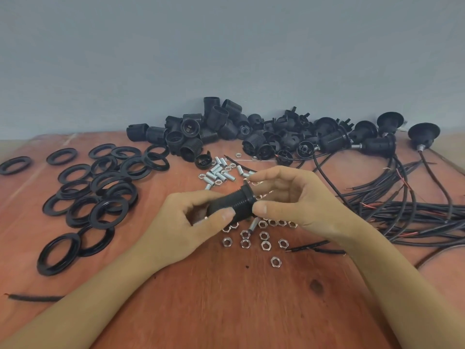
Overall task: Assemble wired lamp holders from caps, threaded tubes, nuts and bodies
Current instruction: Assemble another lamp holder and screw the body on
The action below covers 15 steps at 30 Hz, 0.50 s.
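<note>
Body (234,201): black and threaded, held above the table (226,311) near its middle. It lay roughly level, with the flanged end to the right.

Left hand (191,217): gripped the plain end, thumb on the near side and fingers curled round the far side.

Right hand (299,197): pinched the flanged end between thumb and forefinger. The other fingers were raised and apart, loosely curved. Could not tell whether they touched anything.

Nuts (264,238): scattered on the table just under and nearer than the hands. One stray tube (253,224) lay among them, partly hidden by the body.

Tubes (219,172): loose cluster just beyond the hands, with a few more nuts mixed in.

Rings (100,192): black and flat, spread over the left of the table, many overlapping.

Spare bodies (198,127): heaped at the back against the wall (226,46). One cap (202,161) lay just in front of the heap.

Wired holders (377,144): at the back right, some lying and some standing on their domed ends. Their wires (415,210) ran in a tangle toward the right edge.

Short wire (317,246): lay on the table beside the right forearm. Wire scrap (35,297): lay near the left edge, well apart from everything else.
</note>
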Each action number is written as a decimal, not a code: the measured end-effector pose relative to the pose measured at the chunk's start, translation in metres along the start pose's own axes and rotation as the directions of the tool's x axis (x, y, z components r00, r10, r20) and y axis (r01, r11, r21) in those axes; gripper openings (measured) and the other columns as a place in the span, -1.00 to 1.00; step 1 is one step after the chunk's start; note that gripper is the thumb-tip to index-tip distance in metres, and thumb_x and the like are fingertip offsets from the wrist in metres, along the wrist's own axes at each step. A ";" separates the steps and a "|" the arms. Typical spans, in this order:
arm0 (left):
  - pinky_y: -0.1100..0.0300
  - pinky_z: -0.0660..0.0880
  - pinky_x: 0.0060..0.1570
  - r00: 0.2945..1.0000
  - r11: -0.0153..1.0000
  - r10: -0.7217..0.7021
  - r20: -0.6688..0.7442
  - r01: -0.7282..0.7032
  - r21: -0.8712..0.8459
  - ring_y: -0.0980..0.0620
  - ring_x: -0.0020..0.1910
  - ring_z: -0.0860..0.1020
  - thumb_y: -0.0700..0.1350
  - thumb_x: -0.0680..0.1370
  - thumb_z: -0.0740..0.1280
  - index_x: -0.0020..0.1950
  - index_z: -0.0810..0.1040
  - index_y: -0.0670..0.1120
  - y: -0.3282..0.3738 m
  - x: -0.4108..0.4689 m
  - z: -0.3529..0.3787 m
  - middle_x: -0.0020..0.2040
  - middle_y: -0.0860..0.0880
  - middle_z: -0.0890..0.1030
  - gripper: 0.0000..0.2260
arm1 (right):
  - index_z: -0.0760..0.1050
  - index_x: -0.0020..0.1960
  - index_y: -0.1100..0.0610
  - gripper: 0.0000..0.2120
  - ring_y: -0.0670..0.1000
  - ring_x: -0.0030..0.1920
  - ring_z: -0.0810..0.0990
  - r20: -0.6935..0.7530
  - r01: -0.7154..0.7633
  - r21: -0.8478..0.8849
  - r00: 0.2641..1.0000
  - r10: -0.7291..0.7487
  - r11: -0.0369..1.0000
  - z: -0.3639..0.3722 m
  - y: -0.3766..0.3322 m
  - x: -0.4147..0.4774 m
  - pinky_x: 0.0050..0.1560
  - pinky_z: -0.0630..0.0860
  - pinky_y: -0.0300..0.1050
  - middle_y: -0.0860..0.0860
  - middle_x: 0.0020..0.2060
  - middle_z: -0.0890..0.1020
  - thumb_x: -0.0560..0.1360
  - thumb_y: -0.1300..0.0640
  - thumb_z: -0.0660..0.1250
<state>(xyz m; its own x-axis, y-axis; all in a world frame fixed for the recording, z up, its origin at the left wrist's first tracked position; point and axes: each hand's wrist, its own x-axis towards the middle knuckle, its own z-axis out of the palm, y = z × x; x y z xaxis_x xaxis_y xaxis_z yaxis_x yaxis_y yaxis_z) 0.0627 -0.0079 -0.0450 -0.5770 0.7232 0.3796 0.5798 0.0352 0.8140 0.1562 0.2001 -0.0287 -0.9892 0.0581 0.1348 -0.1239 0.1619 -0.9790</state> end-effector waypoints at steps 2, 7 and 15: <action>0.33 0.46 -0.22 0.996 0.990 0.089 -0.015 -0.087 0.113 0.11 -0.22 0.60 0.09 0.46 0.40 0.09 0.63 0.08 -0.001 0.000 0.001 -0.17 0.11 0.65 -0.76 | 0.60 0.00 -0.03 -0.71 -0.04 -0.27 0.63 -0.096 0.002 -0.102 0.995 -0.012 0.995 0.007 0.002 0.001 -0.18 0.55 -0.17 0.01 -0.26 0.69 0.36 -0.14 0.43; 0.41 0.42 -0.19 0.984 0.982 0.129 -0.121 -0.110 0.153 0.17 -0.23 0.57 0.11 0.46 0.41 0.19 0.60 0.06 0.000 0.001 0.002 -0.12 0.15 0.64 -0.67 | 0.60 -0.40 0.07 -0.34 0.01 -0.45 0.49 -0.191 -0.016 -0.139 0.981 -0.011 0.990 0.014 -0.001 0.003 -0.33 0.45 -0.27 0.03 -0.51 0.59 0.52 -0.36 0.03; 0.37 0.46 -0.25 0.976 0.987 0.107 -0.188 -0.081 0.142 0.20 -0.28 0.53 0.13 0.46 0.38 0.16 0.60 0.04 0.002 0.001 0.001 -0.17 0.23 0.60 -0.67 | 0.67 -0.11 0.16 -0.38 -0.04 -0.47 0.44 -0.177 -0.098 -0.020 0.980 0.093 0.995 0.016 -0.003 0.004 -0.38 0.43 -0.20 0.06 -0.50 0.52 0.48 -0.31 0.05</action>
<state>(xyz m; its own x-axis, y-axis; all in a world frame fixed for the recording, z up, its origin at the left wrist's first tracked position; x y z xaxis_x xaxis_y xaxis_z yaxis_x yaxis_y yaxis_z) 0.0645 -0.0064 -0.0435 -0.6093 0.5806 0.5401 0.7003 0.0746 0.7099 0.1514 0.1841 -0.0280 -0.9669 0.2459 0.0683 -0.0249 0.1752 -0.9842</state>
